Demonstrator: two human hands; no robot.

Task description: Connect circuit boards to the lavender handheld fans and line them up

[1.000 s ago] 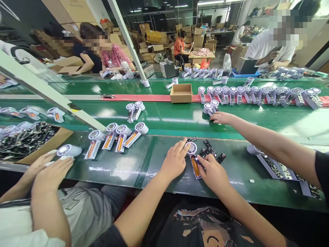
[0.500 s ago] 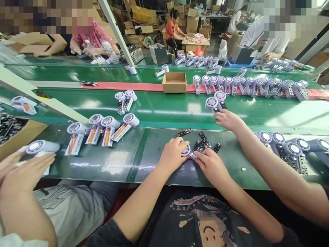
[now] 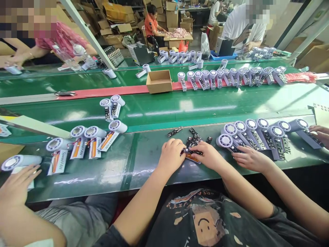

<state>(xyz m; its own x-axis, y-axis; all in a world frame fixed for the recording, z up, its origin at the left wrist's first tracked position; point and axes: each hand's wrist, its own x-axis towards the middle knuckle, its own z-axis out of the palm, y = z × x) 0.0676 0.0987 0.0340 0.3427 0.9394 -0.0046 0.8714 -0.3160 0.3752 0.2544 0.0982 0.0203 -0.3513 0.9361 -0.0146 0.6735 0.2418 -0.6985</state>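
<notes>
Closest in, a dark printed shirt [image 3: 205, 223]. Just past the front edge of the worktop [image 3: 150, 156], left hand [image 3: 171, 152] curled narrow over a handheld fan [image 3: 193, 159], with the round head out of sight and an orange strip visible in the open handle. Right hand [image 3: 209, 156] also narrow, with fingertips pinched on a black circuit board [image 3: 190, 151] lying along that handle, its far end by the left fingertips. Just beyond both hands, a small scatter of loose boards [image 3: 195, 136], toward the back edge.

Toward the worktop's left end, a co-worker's hand [image 3: 19, 185] on a fan lying on its side [image 3: 25, 161]; between there and the middle, four open-handled fans [image 3: 94, 132] with orange strips. Toward the right end, a crowd of fans with boards in their handles [image 3: 258, 140], another co-worker's hand [image 3: 254, 159] at the nearest handle, and a further hand [image 3: 321, 134] at the outermost.

Past the back edge, on a green belt [image 3: 159, 113], two fans [image 3: 117, 99] side by side. Farther, on a red strip [image 3: 113, 92], an open cardboard box [image 3: 159, 88] and, to its right, a long row of fans [image 3: 213, 82]. On the far side, a grey machine [image 3: 140, 54], more fans [image 3: 177, 56] and seated people.
</notes>
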